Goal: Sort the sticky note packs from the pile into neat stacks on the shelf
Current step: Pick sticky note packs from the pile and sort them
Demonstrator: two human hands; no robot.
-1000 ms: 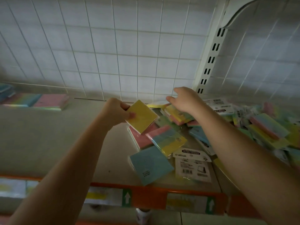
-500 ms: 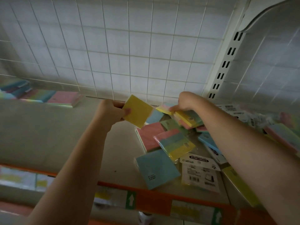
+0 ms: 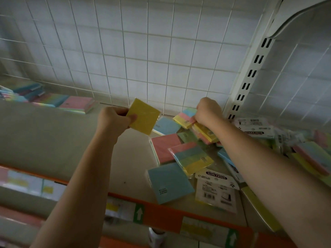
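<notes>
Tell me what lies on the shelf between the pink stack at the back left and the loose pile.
Head view: only bare shelf separates the pink stack from the pile.

Two hands: left [image 3: 114, 119], right [image 3: 208, 111]. One plain yellow pack [image 3: 144, 116], two plain blue packs [image 3: 170, 183], one pink pack [image 3: 164, 146]; the pile [image 3: 295, 145] is too jumbled to count.

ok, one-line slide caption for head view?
Left hand holds yellow pack; right hand grips striped pack from pile.
</notes>
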